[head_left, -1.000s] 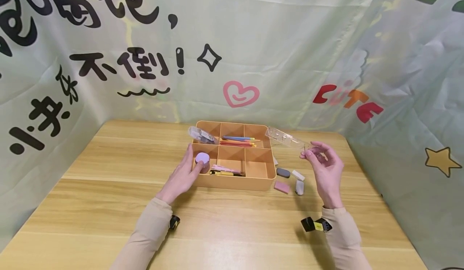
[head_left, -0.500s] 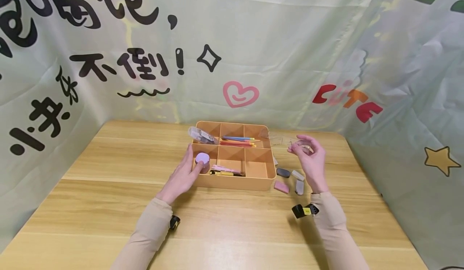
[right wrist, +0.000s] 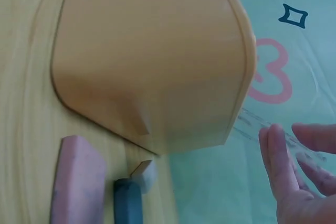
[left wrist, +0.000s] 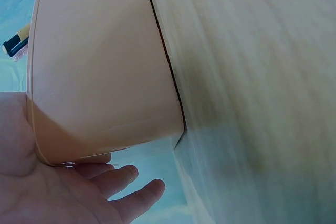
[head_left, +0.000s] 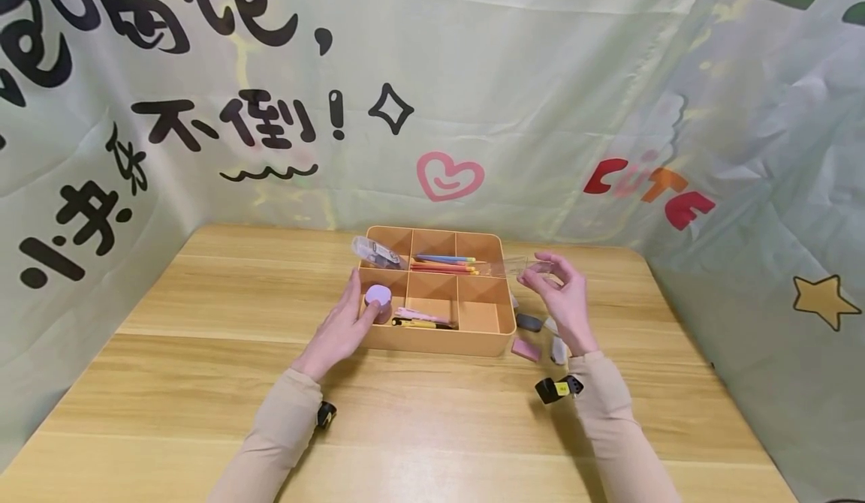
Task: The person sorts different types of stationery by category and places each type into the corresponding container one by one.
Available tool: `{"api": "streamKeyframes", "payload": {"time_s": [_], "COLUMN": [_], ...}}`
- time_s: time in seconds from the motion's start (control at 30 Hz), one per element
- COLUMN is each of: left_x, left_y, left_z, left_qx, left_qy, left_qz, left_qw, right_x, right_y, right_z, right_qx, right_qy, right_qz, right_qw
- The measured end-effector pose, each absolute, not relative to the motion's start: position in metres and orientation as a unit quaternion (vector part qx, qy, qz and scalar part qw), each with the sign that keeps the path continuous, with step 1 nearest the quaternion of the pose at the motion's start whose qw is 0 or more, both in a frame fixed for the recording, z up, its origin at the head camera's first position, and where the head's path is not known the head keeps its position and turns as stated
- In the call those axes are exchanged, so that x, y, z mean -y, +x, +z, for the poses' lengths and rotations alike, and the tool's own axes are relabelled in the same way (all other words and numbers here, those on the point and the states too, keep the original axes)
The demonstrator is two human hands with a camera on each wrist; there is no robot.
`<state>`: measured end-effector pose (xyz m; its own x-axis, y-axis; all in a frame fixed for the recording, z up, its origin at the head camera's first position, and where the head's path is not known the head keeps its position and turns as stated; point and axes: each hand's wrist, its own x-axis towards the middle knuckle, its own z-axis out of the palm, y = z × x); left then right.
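An orange six-compartment organizer box (head_left: 432, 343) stands at the back of the wooden table. My left hand (head_left: 336, 334) grips its front-left corner, the thumb over the rim beside a lilac round-lidded container (head_left: 378, 296). In the left wrist view the palm lies against the box's corner (left wrist: 100, 77). My right hand (head_left: 562, 296) pinches one end of a clear ruler (head_left: 498, 267), whose other end reaches over the back-right compartment. In the right wrist view, the thumb and fingers (right wrist: 281, 156) close on the see-through strip, past the box's rim.
Compartments hold pencils (head_left: 442, 264), a pink pen (head_left: 420, 314), a yellow-and-black pen (head_left: 417, 323) and a translucent correction-tape-like item (head_left: 376, 251). Right of the box lie a pink eraser (head_left: 525, 349), a dark eraser (head_left: 528, 323) and pale ones (head_left: 559, 350). Printed cloth (head_left: 541, 97) hangs behind.
My right hand has moved left with the clear ruler, carrying its far end from beside the box's right rim to over the back-right compartment. The left hand has stayed on the corner.
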<state>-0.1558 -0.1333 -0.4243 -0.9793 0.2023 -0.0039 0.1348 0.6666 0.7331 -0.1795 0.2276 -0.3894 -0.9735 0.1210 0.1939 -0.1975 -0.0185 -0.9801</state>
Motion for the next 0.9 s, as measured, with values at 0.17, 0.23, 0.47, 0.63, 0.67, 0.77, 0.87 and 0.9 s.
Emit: {"api": "streamKeyframes", "payload": {"time_s": [0.17,0.23,0.47,0.63,0.67,0.77,0.87,0.9], "left_x": [0.134,0.134,0.133,0.134,0.134,0.134,0.134,0.134], "left_y": [-0.156,-0.156,-0.155,-0.155,-0.155,-0.154,-0.154,-0.155], "left_z": [-0.424,-0.423,-0.423,-0.423,-0.423,-0.423,-0.423,-0.423], "left_qx": [-0.914,-0.914,-0.914,-0.914,-0.914,-0.914,-0.914,-0.914], "left_qy": [0.089,0.089,0.089,0.086,0.087,0.086,0.091,0.090], "left_qz": [0.394,0.393,0.393,0.392,0.392,0.392,0.393,0.394], "left_qw": [0.046,0.049,0.051,0.054,0.055,0.050,0.046,0.046], "right_x": [-0.233,-0.237,-0.258,-0.275,-0.278,-0.283,-0.287,-0.288], "right_y": [-0.175,-0.172,-0.156,-0.149,-0.148,-0.149,-0.150,-0.150], "right_z": [-0.394,-0.396,-0.407,-0.415,-0.417,-0.420,-0.423,-0.424], "right_qx": [0.692,0.693,0.781,0.858,0.870,0.893,0.905,0.907], "right_qy": [0.036,0.037,0.022,0.012,0.012,0.017,0.026,0.028], "right_qz": [0.715,0.714,0.617,0.503,0.482,0.441,0.414,0.410], "right_qw": [0.093,0.091,0.093,0.102,0.101,0.093,0.089,0.086]}}
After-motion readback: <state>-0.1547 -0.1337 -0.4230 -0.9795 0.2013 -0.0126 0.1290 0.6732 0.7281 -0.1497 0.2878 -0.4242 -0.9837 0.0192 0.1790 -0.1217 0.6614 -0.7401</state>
